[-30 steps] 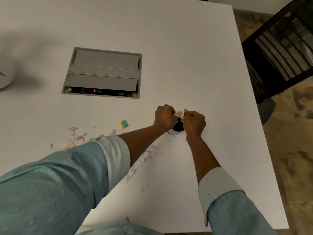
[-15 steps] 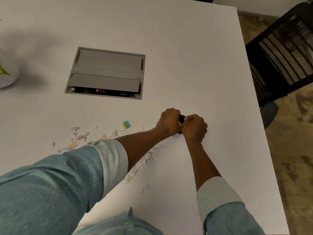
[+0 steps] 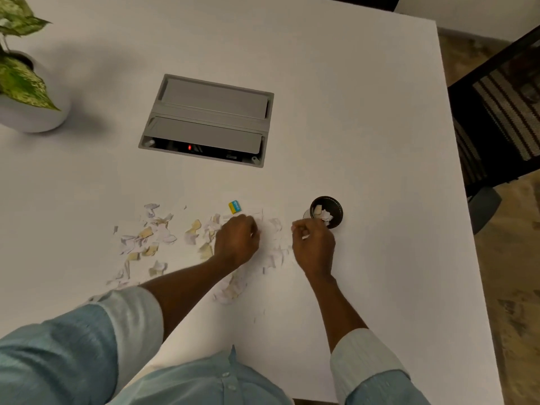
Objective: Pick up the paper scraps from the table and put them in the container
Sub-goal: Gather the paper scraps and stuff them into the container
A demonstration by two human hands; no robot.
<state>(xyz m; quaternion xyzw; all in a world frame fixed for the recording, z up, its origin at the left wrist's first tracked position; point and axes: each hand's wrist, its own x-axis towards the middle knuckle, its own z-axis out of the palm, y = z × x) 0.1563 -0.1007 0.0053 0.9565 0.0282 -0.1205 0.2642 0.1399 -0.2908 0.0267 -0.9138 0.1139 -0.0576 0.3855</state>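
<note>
Paper scraps [image 3: 152, 238] lie well inside table [image 3: 350, 112] edges.

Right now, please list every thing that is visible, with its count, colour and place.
flat white table: one, white, under everything
torn paper scraps: many, white and tan, table's near left; some in container
small round black container: one, black, right of scraps
yellow-and-blue paper piece: one, behind scraps
grey recessed cable box: one, grey, table centre
green plant in white pot: one, far left
black mesh chair: one, right of table
left hand: one, curled on scraps
right hand: one, pinching white scrap
</note>
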